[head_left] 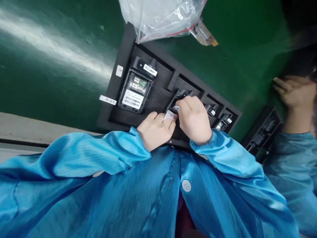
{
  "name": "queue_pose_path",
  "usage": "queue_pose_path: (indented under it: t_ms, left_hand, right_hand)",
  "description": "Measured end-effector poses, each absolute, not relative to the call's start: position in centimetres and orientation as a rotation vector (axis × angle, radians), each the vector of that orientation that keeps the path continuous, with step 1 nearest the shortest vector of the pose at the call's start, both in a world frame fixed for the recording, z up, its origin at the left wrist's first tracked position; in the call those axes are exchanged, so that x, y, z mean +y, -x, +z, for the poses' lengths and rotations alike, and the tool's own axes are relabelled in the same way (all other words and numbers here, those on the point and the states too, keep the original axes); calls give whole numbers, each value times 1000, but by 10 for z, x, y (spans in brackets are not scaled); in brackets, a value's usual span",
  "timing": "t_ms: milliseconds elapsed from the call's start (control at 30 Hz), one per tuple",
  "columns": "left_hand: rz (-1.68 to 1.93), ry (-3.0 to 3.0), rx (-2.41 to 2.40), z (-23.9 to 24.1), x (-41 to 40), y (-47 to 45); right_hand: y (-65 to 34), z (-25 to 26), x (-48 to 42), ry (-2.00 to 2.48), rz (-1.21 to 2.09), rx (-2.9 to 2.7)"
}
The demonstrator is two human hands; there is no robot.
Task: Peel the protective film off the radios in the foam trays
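Observation:
A black handheld device [178, 95], its back cavity partly visible, lies in a foam tray between my two hands. My left hand [156, 129] has its fingers curled against the device's lower end, beside a white label [169, 115]. Bent over the same device from the right, my right hand [194, 118] pinches at the cavity; what lies between its fingertips is too small to make out. To the left rests a second handheld device [137, 86] with exposed card slots and a white barcode label.
The black foam tray [119, 89] also holds two handheld devices [223, 123] at its right end. A clear plastic bag [163, 18] overlaps its far edge, beside a box cutter [204, 33]. A co-worker's hand [297, 94] and another tray [264, 129] are at the right.

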State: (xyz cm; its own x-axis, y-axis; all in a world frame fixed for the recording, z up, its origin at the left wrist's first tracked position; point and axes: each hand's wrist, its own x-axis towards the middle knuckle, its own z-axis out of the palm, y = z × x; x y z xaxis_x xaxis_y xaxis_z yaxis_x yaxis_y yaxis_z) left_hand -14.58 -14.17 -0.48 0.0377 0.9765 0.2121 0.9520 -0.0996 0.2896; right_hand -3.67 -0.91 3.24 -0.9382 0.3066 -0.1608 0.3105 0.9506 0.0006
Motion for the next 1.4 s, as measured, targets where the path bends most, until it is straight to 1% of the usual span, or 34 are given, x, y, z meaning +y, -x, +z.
queue_pose_path:
  t_ms: [167,267,600,767,833,867,967,1067,1100,1167,1233,1267,1400]
  left_hand:
    - [593,-2256,2140,-6,-142,143]
    - [611,-2241,2130,-8,-142,142]
    - [523,-2184,2045,-7,-141,142]
    - [473,-2184,2050,-7,-139,141]
    - [434,-2194,2035,-8,-138,140]
    - [414,-2195,2030,-9,-138,140]
    - [443,-2236,1993,-8,-143,147]
    - [630,-2256,1996,-6,-163,170]
    - [687,-2183,2087,-6,-172,181]
    - [733,-1828,2470,-10,-190,207]
    - [676,-1397,2792,-18,-203,229]
    - [652,-1269,2837,-22,-207,237]
    - [738,-1231,2678,-37,-206,244]
  right_hand:
    - [35,35,-5,-414,-23,2896]
    - [35,35,-4,-457,-66,2916]
    - [29,35,-1,-466,-71,2952]
    - [26,28,-2,-439,-22,2949]
    - [25,27,-3,-484,-86,2975]
    - [23,28,-2,-518,-169,3004]
    - [4,40,2,-778,-523,3127]
    - [-32,52,12,-1401,-794,3167]
    - [-46,53,16,-1617,-867,3138]
    - [-72,48,22,-1941,-1045,3038]
    - [-95,37,25,-2133,-1224,2933]
    - [-104,30,26,-2199,-1287,2893]
    - [-136,7,25,-2415,-1360,2804]
